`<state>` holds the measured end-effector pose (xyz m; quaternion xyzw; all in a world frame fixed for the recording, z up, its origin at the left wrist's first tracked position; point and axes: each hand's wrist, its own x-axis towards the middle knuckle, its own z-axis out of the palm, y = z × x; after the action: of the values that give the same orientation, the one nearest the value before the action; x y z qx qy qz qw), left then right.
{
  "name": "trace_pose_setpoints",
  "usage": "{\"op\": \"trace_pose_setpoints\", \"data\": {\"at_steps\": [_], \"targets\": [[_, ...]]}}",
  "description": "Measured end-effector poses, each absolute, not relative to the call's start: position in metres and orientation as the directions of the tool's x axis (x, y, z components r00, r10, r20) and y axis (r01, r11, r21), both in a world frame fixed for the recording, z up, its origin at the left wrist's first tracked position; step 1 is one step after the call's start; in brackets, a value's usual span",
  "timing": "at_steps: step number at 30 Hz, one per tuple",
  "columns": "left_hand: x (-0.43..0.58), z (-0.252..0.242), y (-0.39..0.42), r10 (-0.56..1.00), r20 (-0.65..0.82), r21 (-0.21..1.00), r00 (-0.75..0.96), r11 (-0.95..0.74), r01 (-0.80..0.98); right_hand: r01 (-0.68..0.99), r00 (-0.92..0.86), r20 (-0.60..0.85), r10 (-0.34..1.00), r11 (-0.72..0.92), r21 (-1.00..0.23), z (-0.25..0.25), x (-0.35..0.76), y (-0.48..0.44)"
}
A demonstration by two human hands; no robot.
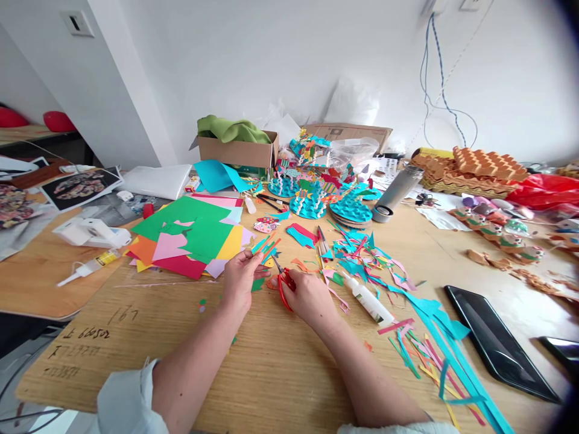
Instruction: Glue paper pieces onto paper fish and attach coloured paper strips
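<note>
Between its closed fingers my left hand (242, 274) pinches several thin paper strips (266, 246), orange, blue and green, fanned upward to the right. Red-handled scissors (286, 288) are held in my right hand (312, 298), their blades pointing up and left beside the strips. Whether the blades touch a strip is too small to tell. A stack of coloured paper sheets (208, 226), green on top, lies just left of my hands. To the right are a heap of paper scraps (362, 256) and a white glue bottle (368, 301) on its side.
Blue paper decorations (307, 202) stand at the back, with a cardboard box (239, 147) behind them. A metal flask (398, 193) leans at right of them. A black phone (500, 343) and cut strips (429, 355) lie front right. Egg trays (474, 169) are stacked far right.
</note>
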<state>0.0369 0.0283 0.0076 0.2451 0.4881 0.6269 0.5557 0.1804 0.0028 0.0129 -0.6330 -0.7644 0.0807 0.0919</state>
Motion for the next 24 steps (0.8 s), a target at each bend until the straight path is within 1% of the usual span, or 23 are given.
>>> {"op": "trace_pose_setpoints", "data": {"at_steps": [24], "targets": [[0.0363, 0.009, 0.0285, 0.932, -0.238, 0.889, -0.274, 0.095, -0.448, 0.948, -0.173, 0.021, 0.985, 0.172, -0.266, 0.0116, 0.1813, 0.003]]}}
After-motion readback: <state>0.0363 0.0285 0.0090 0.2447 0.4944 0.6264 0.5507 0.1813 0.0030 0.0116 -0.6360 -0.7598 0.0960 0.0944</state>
